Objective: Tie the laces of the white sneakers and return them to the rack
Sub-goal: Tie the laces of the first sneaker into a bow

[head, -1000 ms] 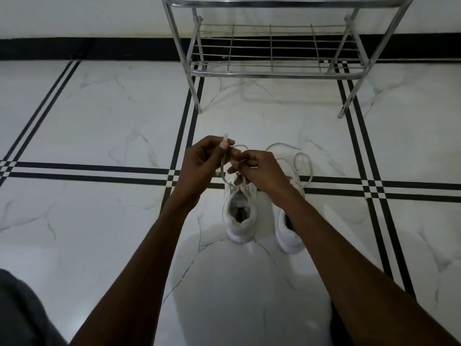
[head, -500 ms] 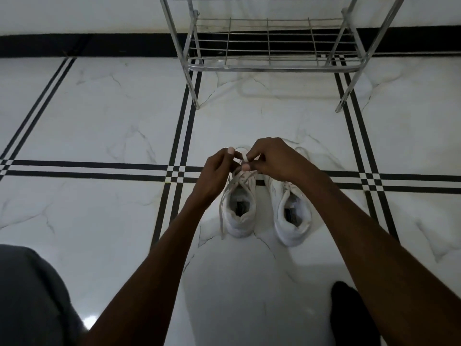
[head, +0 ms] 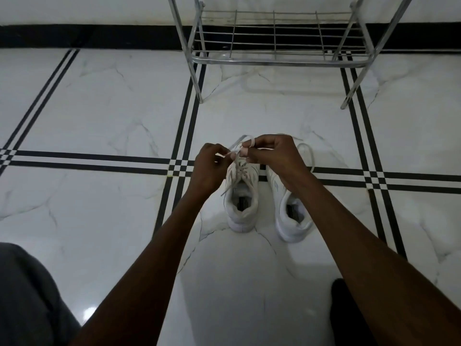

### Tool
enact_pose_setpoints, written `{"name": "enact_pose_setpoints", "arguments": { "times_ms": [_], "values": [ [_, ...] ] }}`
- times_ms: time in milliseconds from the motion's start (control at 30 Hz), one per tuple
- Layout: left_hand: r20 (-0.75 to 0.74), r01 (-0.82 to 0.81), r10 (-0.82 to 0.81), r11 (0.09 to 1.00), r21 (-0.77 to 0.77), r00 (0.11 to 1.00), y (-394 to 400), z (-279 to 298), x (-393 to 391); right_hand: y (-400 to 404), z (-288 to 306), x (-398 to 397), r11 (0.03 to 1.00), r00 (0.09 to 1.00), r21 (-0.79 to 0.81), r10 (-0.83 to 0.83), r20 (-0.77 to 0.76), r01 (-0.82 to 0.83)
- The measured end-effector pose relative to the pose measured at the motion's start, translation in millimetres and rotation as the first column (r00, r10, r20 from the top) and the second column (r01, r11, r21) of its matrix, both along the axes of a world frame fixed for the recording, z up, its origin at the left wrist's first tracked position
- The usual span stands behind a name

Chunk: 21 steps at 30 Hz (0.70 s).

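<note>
Two white sneakers stand side by side on the marble floor, heels toward me. Over the tongue of the left sneaker [head: 241,203], my left hand [head: 208,168] and my right hand [head: 272,153] each pinch a strand of its white lace [head: 235,143], with the fingertips almost touching. One loose lace end trails down the shoe's left side. The right sneaker [head: 290,216] is partly covered by my right wrist, and a loop of its lace [head: 308,152] lies on the floor beyond it. The toes of both shoes are hidden by my hands.
A chrome wire shoe rack [head: 274,58] stands against the wall beyond the sneakers, its lowest shelf bare. Black stripe lines cross the white tiles. My grey-clad knee [head: 27,295] is at bottom left and a dark foot [head: 344,310] at bottom right.
My hands shifted from lifting the lace ends high to working low over the left sneaker's tongue. A lace strand now sticks up between my fingers. The view tilted down slightly.
</note>
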<state>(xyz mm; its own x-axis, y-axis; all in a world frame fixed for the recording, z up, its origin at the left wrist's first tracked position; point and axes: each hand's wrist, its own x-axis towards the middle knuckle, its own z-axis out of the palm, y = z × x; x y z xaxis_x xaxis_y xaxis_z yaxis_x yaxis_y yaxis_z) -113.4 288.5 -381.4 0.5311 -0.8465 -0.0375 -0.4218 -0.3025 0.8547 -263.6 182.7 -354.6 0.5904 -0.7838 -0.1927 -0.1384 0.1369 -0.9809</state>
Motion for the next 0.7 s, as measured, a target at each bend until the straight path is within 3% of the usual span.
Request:
{"name": "enact_pose_setpoints", "arguments": {
  "times_ms": [67,133,233,333,400,467,600,667,700],
  "values": [
    [-0.01,-0.03,0.03,0.999,-0.025,1.0,7,3,1,-1,0,-3,0.992,0.999,0.124,0.021,0.03,-0.024],
    [-0.183,-0.075,0.064,0.996,-0.056,0.981,14,8,6,-5,0,-6,0.969,0.998,0.248,-0.02,0.055,0.006],
    [-0.484,-0.306,0.222,0.947,-0.1,0.846,20,11,26,-16,-1,-12,0.867,0.954,0.472,-0.257,0.152,0.159],
    [-0.496,-0.434,0.358,0.9,-0.043,0.791,35,5,46,-29,-14,-25,0.789,0.889,0.483,-0.456,0.043,0.381],
    [-0.457,-0.479,0.42,0.878,-0.014,0.784,52,-7,55,-37,-32,-40,0.771,0.838,0.332,-0.523,-0.155,0.543],
    [-0.306,-0.468,0.449,0.884,0.012,0.839,68,-23,61,-45,-49,-56,0.801,0.786,0.117,-0.53,-0.318,0.587],
    [0.006,-0.381,0.387,0.906,0.186,0.922,78,-49,63,-52,-48,-65,0.922,0.719,-0.247,-0.388,-0.577,0.3],
    [0.083,-0.302,0.292,0.939,0.164,0.953,74,-56,55,-47,-37,-58,0.892,0.721,-0.427,-0.392,-0.571,0.147],
    [0.101,-0.244,0.231,0.958,0.15,0.968,69,-58,49,-44,-34,-52,0.869,0.772,-0.484,-0.38,-0.51,0.108]
  ]
}}
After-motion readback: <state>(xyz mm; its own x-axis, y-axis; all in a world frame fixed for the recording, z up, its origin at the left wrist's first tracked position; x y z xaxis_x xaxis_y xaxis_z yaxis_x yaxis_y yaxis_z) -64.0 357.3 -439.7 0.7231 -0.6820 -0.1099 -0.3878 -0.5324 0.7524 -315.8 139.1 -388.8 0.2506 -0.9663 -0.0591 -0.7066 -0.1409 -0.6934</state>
